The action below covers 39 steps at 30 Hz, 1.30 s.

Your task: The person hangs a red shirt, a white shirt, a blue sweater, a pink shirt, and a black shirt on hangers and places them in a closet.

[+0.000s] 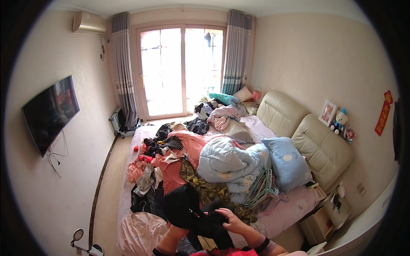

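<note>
A black garment [205,220] is raised over the near side of the bed. My left hand [176,232] holds it from below at its left part, the fingers largely hidden by the cloth. My right hand [231,220] grips its right part, thumb and fingers on the fabric. Just left lies a pale pink shirt [142,230] on a hanger. Beyond the garment are a dark patterned cloth [208,188], a coral garment [171,174] and a striped piece [145,182]. A bundle of wire hangers [264,192] rests to the right.
A light blue quilt [224,156] and a blue pillow [291,163] lie on the bed near the leather headboard [320,147]. More clothes are piled farther back. A nightstand [320,224] stands at right, a round mirror [77,235] at lower left.
</note>
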### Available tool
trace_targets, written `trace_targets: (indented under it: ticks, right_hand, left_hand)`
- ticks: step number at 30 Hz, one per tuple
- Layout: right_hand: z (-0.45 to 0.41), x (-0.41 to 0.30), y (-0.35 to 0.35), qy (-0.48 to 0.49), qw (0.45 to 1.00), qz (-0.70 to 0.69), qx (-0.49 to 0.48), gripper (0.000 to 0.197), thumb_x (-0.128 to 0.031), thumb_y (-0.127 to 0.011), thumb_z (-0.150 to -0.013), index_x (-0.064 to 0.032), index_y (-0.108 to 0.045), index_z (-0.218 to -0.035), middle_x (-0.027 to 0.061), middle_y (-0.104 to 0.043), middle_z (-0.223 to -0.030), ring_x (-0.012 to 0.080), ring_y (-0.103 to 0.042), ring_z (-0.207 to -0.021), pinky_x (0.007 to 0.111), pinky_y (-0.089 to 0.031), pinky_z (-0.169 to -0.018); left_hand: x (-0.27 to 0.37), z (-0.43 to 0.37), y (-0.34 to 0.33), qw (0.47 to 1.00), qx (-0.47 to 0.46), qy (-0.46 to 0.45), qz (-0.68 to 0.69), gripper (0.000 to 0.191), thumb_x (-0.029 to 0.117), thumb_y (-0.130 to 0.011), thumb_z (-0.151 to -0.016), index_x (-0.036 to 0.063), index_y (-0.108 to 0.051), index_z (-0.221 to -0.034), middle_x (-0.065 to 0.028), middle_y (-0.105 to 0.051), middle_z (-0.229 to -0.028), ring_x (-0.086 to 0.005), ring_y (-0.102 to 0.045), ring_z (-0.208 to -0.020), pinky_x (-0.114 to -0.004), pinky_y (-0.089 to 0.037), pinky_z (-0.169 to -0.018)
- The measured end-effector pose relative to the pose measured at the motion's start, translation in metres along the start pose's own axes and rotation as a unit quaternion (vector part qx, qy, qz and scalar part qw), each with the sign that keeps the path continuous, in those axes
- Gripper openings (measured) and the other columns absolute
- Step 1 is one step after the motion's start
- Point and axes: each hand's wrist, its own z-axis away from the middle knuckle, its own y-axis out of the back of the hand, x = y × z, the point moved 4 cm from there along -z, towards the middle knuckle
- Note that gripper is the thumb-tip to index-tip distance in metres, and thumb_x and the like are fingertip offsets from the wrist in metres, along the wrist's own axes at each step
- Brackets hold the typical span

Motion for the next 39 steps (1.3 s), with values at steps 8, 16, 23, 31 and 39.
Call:
trace_targets:
  ticks: [8,16,23,31,39]
  right_hand:
    - [-0.016,0.002,-0.003,0.003,0.996,0.089,-0.001,0.093,-0.014,-0.074,-0.072,-0.0208,-0.025,-0.152,0.0199,-0.033,-0.148,0.0386,-0.032,-0.138,0.043,-0.031,-0.11]
    - [-0.024,-0.001,-0.032,0.041,0.985,-0.096,-0.139,0.093,-0.006,-0.076,-0.073,-0.0163,-0.026,-0.152,0.0153,-0.033,-0.149,0.0317,-0.032,-0.139,0.039,-0.029,-0.113]
    - [-0.024,-0.025,-0.01,0.121,0.955,-0.24,-0.126,0.049,-0.003,-0.074,-0.079,-0.0077,-0.059,-0.125,0.0141,-0.043,-0.141,0.0251,-0.043,-0.13,0.035,-0.037,-0.107]
    - [-0.041,-0.043,0.098,-0.097,0.896,-0.317,0.295,0.018,-0.012,-0.051,-0.092,-0.0007,-0.063,-0.099,0.002,-0.064,-0.087,0.0122,-0.06,-0.077,0.027,-0.051,-0.07]
    - [-0.04,-0.085,0.103,-0.121,0.91,-0.328,0.221,0.016,-0.011,-0.057,-0.092,0.0006,-0.065,-0.085,-0.002,-0.063,-0.074,0.0063,-0.056,-0.064,0.022,-0.044,-0.057]
  left_hand:
    - [0.029,0.005,-0.019,0.978,-0.036,0.025,0.203,0.068,0.05,-0.043,-0.098,0.0014,-0.036,-0.144,-0.0201,-0.049,-0.137,-0.0309,-0.054,-0.121,-0.043,-0.04,-0.107]
    - [0.031,0.01,-0.032,0.931,-0.171,0.055,0.317,0.076,0.06,-0.038,-0.096,0.0029,-0.033,-0.147,-0.0209,-0.048,-0.14,-0.0276,-0.056,-0.119,-0.043,-0.043,-0.104]
    - [0.035,0.01,-0.029,0.969,-0.078,0.037,0.231,0.07,0.057,-0.04,-0.097,0.0023,-0.044,-0.139,-0.0152,-0.056,-0.132,-0.0262,-0.059,-0.114,-0.041,-0.044,-0.103]
    - [0.07,0.014,0.003,0.967,0.234,-0.097,0.01,0.022,0.015,-0.056,-0.094,0.0079,-0.058,-0.115,-0.0052,-0.063,-0.106,-0.0203,-0.062,-0.1,-0.039,-0.052,-0.088]
    - [0.046,0.016,0.007,0.974,0.214,-0.068,-0.023,0.038,0.005,-0.051,-0.092,0.0057,-0.046,-0.13,-0.0078,-0.059,-0.12,-0.0177,-0.06,-0.107,-0.033,-0.05,-0.092]
